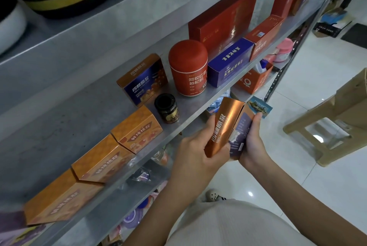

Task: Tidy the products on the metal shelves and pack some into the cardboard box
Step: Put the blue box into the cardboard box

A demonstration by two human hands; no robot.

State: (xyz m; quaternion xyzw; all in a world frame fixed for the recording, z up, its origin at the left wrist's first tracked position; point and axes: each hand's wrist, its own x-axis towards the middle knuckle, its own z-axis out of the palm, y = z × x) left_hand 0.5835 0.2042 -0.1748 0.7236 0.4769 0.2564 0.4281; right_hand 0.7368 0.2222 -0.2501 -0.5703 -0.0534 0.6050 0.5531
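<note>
A shiny copper box (224,126) with white lettering and a purple side is held before the edge of the metal shelf (79,118); the left hand (196,154) wraps its lower end, the right hand (254,142) clasps the purple side. Its long axis tilts up toward the shelf, which carries orange boxes (137,128) and a dark jar (166,108).
</note>
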